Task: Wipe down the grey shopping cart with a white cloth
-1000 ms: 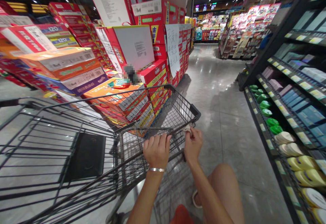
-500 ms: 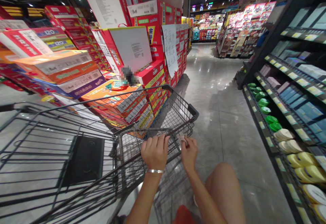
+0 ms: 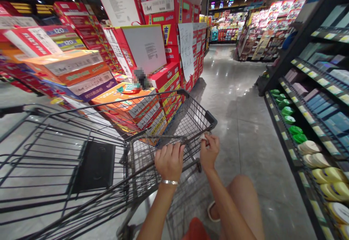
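Observation:
A black wire shopping cart [image 3: 98,203] fills the left and middle of the view. My left hand [image 3: 169,162], with a silver band at the wrist, is closed over the cart's top rail. To its right, my right hand [image 3: 209,151] is pinched around a small crumpled whitish piece [image 3: 203,136], like a tissue or wipe, held against the rail near the cart's corner [image 3: 211,119]. Most of that piece is hidden by the fingers. A black plastic panel [image 3: 94,165] lies within the wire frame.
Stacked red and orange cartons [image 3: 141,105] stand just beyond the cart, with a handwritten paper sheet [image 3: 186,51] on one side. Along the right runs a dark shelf [image 3: 289,142] of boxes and tubs. A grey floor aisle [image 3: 226,87] leads to a display [image 3: 259,32].
My right hand has slid along the rail, away from my left hand and toward the cart's corner. My left hand keeps its grip. The whole scene has shifted slightly right in view.

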Demonstrator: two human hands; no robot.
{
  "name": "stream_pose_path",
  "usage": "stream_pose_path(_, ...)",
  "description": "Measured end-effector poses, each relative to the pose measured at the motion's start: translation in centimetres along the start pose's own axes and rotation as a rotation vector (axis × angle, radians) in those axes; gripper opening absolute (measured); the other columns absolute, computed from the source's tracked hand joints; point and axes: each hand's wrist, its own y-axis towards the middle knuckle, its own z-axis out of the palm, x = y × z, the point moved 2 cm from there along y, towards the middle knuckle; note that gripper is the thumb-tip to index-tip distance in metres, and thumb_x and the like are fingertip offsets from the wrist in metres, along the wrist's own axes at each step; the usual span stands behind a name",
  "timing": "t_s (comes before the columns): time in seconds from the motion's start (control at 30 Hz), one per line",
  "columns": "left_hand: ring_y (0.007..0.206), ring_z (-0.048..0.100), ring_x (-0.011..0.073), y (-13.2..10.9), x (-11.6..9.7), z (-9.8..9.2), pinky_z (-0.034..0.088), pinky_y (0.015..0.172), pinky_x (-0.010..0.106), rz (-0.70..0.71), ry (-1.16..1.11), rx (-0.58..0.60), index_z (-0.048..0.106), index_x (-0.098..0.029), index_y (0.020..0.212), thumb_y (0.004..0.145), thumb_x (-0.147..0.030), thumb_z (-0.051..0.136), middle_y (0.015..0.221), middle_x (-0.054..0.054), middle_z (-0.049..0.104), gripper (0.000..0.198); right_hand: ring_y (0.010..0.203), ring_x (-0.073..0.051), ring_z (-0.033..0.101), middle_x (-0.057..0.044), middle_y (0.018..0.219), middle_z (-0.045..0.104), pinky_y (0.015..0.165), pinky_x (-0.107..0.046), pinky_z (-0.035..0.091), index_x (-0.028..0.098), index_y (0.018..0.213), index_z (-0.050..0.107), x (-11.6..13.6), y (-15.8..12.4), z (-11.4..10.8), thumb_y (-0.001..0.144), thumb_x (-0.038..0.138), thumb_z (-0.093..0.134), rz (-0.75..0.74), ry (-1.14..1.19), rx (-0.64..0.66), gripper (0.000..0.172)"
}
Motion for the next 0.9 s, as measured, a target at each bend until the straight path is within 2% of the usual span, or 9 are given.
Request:
stream_pose_path(0.3,0.06,0.046,0.0184,0.0,0.1,0.0,0.024,0.06,0.033,0.025,0.019,-0.017,0.066,-0.019,0.082,0.088,-0.036,0.053,0.058,0.001,0.059,0.022,0.077,-0.015,0.052,-0.007,0.087,0.052,0.059,-0.026,0.046,0.015,0.093,0.068,-0.1,-0.1,-0.4,0.08,0.016,0.047,-0.019,0.01,0.041,0.025)
stream_pose_path(0.43,0.06,0.046,0.0186,0.1,0.1,0.0,0.025,0.06,0.033,0.037,0.017,-0.024,0.066,-0.019,0.081,0.088,-0.036,0.053,0.057,0.001,0.058,0.022,0.078,-0.015,0.053,-0.007,0.088,0.052,0.059,-0.025,0.046,0.014,0.091,0.067,-0.3,-0.2,-0.6,0.079,0.016,0.046,0.004,0.006,0.057,0.025)
stream_pose_path(0.6,0.062,0.048,0.0189,0.0,0.1,-0.2,0.027,0.061,0.033,0.025,-0.005,0.002,0.067,-0.018,0.084,0.087,-0.034,0.053,0.059,0.001,0.059,0.021,0.07,-0.014,0.051,-0.005,0.085,0.053,0.058,-0.026,0.045,0.014,0.089,0.068,-0.7,-0.2,-1.5,0.078,0.019,0.047,0.07,-0.021,0.065,0.024)
stream_pose_path(0.73,0.066,0.049,0.02,0.3,-0.2,-0.5,0.029,0.063,0.034,-0.026,-0.043,0.055,0.067,-0.019,0.084,0.088,-0.033,0.052,0.063,0.002,0.061,0.021,0.068,-0.013,0.049,-0.005,0.084,0.052,0.059,-0.027,0.044,0.014,0.092,0.067,0.5,0.9,-1.9,0.078,0.02,0.048,0.052,-0.019,0.009,0.024)
stream_pose_path(0.9,0.077,0.049,0.0228,0.9,-0.9,-0.2,0.033,0.07,0.035,-0.022,-0.069,0.107,0.068,-0.017,0.088,0.087,-0.033,0.052,0.071,0.005,0.063,0.022,0.074,-0.014,0.051,-0.005,0.087,0.053,0.063,-0.027,0.044,0.015,0.095,0.064,2.1,2.1,-1.0,0.079,0.017,0.046,-0.006,0.012,-0.013,0.024)
